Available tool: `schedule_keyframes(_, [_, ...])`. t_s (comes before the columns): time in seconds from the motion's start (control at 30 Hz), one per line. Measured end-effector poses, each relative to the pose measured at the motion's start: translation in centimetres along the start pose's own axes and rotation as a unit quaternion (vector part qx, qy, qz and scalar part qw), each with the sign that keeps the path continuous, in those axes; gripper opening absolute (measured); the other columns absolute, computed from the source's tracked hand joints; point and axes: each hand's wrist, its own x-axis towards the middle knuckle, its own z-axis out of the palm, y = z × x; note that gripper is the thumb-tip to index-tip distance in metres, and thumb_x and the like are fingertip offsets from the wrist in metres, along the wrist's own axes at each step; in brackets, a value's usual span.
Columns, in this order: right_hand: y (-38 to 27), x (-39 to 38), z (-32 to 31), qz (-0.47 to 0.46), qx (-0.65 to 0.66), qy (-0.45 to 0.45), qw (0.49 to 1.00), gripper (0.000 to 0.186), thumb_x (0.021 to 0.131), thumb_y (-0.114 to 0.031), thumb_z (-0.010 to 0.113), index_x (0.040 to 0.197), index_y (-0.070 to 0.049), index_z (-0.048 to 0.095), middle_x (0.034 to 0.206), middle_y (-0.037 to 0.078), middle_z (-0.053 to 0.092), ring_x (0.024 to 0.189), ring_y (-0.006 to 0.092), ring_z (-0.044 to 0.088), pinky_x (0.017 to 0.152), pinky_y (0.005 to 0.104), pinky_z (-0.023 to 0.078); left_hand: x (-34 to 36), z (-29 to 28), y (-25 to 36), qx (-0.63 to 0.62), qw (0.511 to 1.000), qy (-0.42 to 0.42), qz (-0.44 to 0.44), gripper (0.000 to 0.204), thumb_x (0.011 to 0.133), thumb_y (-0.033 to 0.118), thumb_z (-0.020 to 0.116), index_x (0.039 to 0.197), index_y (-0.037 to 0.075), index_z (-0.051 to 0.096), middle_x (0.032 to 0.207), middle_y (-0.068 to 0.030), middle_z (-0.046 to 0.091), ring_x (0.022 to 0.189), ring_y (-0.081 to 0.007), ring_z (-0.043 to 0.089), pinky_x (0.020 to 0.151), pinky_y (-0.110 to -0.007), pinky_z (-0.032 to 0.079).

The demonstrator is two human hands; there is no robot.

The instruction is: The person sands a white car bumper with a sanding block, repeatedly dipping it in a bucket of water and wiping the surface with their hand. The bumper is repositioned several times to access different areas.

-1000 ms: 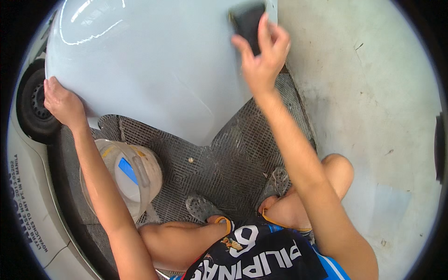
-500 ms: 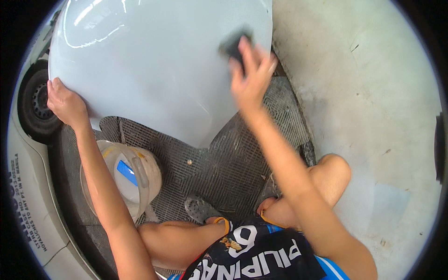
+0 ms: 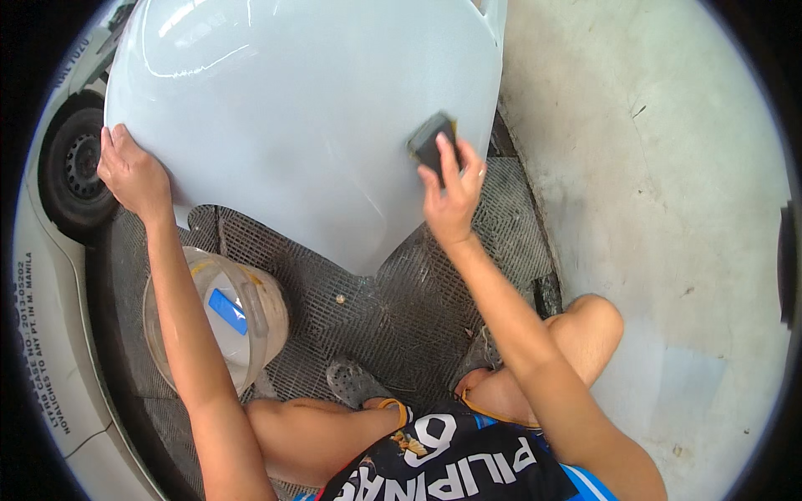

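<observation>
I find the dark block [image 3: 429, 144] on the face of the pale curved panel [image 3: 292, 125], just inboard of the panel's right edge and well apart from its left edge. The right hand [image 3: 454, 196] is the nearer one: it sits on the person's side of the block and grasps it, with a forefinger laid over the top. The block's long axis appears to run away from the person, slanting a little to the left; the fingers cover its near end, so I cannot fix the angle. The left hand [image 3: 135, 177] lies well off to the block's left and clasps the panel's left edge; I cannot tell how its fingers sit behind. A translucent bucket [image 3: 271, 309] stands on the dark floor mat [image 3: 326, 326] near the left forearm, a blue rectangular piece [image 3: 227, 311] inside it.

Against the frame of one second ago, I record the block lower in view and closer to the person, away from the panel's upper right part. The left hand's hold on the edge is unchanged. More of the panel's right border now shows at the top.
</observation>
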Motion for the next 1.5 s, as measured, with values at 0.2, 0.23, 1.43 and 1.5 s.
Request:
schedule_keyframes(0.2, [0.1, 7.3, -0.8, -0.066, -0.062, 0.07, 0.993, 0.057, 0.083, -0.01, 0.08, 0.138, -0.015, 0.064, 0.13, 0.015, 0.055, 0.117, 0.0378, 0.052, 0.1, 0.0498, 0.045, -0.1, 0.1, 0.0, 0.023, 0.998, -0.032, 0.054, 0.06, 0.108, 0.045, 0.043, 0.142, -0.002, 0.06, 0.142, -0.0284, 0.06, 0.134, -0.0441, 0.051, 0.116, -0.048, 0.037])
schedule_keyframes(0.23, [-0.4, 4.6, -0.4, -0.055, -0.05, 0.034, 0.997, 0.057, 0.083, -0.011, 0.08, 0.138, -0.014, 0.064, 0.13, 0.015, 0.055, 0.118, 0.0386, 0.052, 0.1, 0.0502, 0.045, -0.2, 0.1, 0.0, 0.014, 0.999, -0.021, 0.034, 0.06, 0.108, 0.045, 0.043, 0.142, -0.002, 0.06, 0.142, -0.0286, 0.06, 0.133, -0.0445, 0.051, 0.116, -0.048, 0.037])
schedule_keyframes(1.43, [-3.1, 1.0, -0.6, -0.024, 0.055, -0.059, 0.996, 0.059, 0.078, -0.014, 0.082, 0.135, -0.017, 0.066, 0.126, 0.015, 0.058, 0.113, 0.039, 0.055, 0.097, 0.0484, 0.049, 0.0, 0.0, -0.6, -0.008, 1.0, -0.019, 0.0, 0.062, 0.108, 0.046, 0.041, 0.143, -0.003, 0.058, 0.145, -0.026, 0.058, 0.137, -0.043, 0.047, 0.118, -0.046, 0.033])
schedule_keyframes(1.5, [-1.9, 4.4, -1.7, -0.056, 0.016, -0.01, 0.998, 0.057, 0.079, -0.014, 0.084, 0.134, -0.014, 0.066, 0.125, 0.015, 0.058, 0.109, 0.036, 0.056, 0.094, 0.0449, 0.048, 0.0, 0.0, -0.6, -0.002, 0.999, -0.027, 0.031, 0.063, 0.108, 0.045, 0.041, 0.143, -0.004, 0.058, 0.145, -0.0263, 0.059, 0.137, -0.0427, 0.047, 0.118, -0.046, 0.033])
